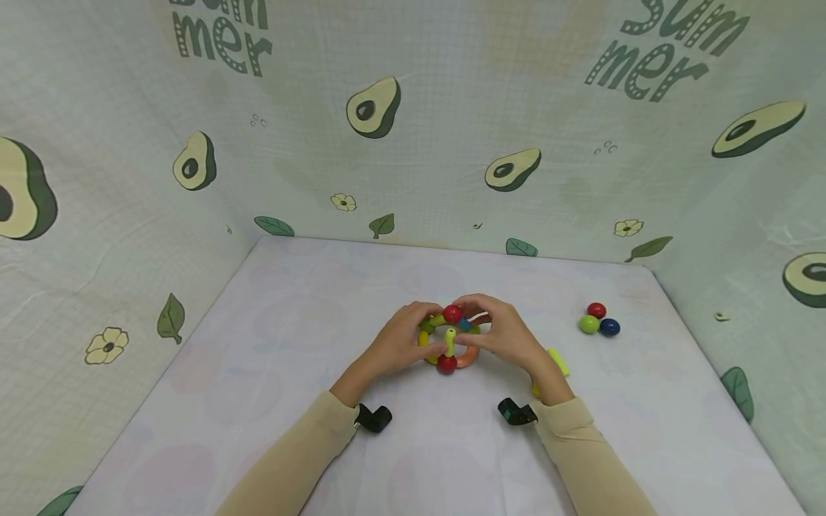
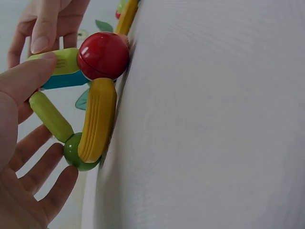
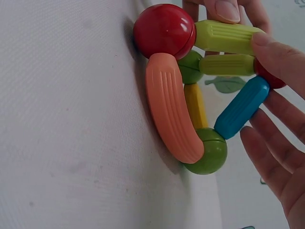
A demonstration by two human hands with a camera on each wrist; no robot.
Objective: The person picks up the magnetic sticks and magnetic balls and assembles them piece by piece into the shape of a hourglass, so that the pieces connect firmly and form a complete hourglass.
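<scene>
A toy frame of magnetic balls and rods stands on the table between the hands. Its front red ball [image 1: 447, 364] bears an upright yellow-green rod [image 1: 450, 342]. From that ball a curved orange rod [image 3: 172, 109] and a curved yellow rod [image 2: 99, 121] run to green balls. Farther back, a second red ball [image 1: 452, 314] is raised on a yellow-green rod [image 2: 51, 117] and a blue rod [image 3: 242, 107]. My left hand [image 1: 401, 338] holds the frame from the left, thumb at the upright rod. Opposite it, my right hand [image 1: 506, 333] grips with its thumb at that rod's top and fingers behind.
Loose red [image 1: 596, 310], green [image 1: 589, 325] and dark blue [image 1: 609, 327] balls sit together at the right. Beside the right wrist lie a yellow-green rod [image 1: 558, 362] and a partly hidden yellow piece [image 1: 535, 390]. A patterned cloth wall [image 1: 439, 208] rises behind the table.
</scene>
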